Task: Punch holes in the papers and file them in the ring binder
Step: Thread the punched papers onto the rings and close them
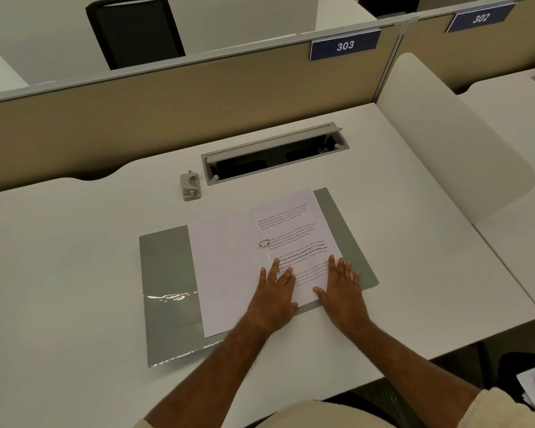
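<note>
step: filing, I reckon; printed sheet [294,242] already over far ring [263,242] of open binder [164,273] mid-desk.
L hand [274,291]: flat, open, fingers by near ring.
R hand [343,285]: flat, open, pinning sheet.
next: seat near hole, close rings.
punch [190,186]: idle, well apart.
</note>
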